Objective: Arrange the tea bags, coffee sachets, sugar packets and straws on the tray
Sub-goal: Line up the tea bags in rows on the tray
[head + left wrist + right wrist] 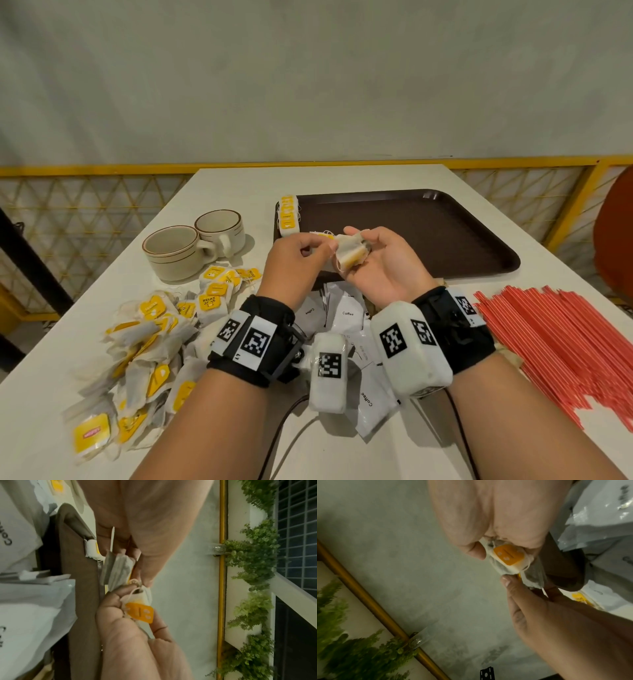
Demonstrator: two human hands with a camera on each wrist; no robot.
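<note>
- Head view: both hands meet just above the near-left corner of the brown tray [428, 233], and a small bundle of tea bags [349, 255] sits between them.
- The right hand [383, 263] lies palm up, fingers curled round the bundle; the left hand [294, 262] pinches its left edge between thumb and fingertips.
- Left wrist view shows an orange tag [139, 613] and loose string on the held bags; how many bags are in the bundle is hard to tell.
- A short stack of tea bags [288, 215] stands on the tray's far-left corner, tags facing the camera.
- Left of the tray, a loose heap of tea bags [144, 353] spreads over the bench [236, 185], with two cream cups [195, 248] beyond it.
- In front of the tray, white coffee sachets [347, 313] lie largely covered by the wrists and their camera housings.
- Right of the tray's near edge, red straws [561, 346] fan out and run off the frame's right side.
- Sugar packets: only a brown sliver by the right wrist, too hidden to identify.
</note>
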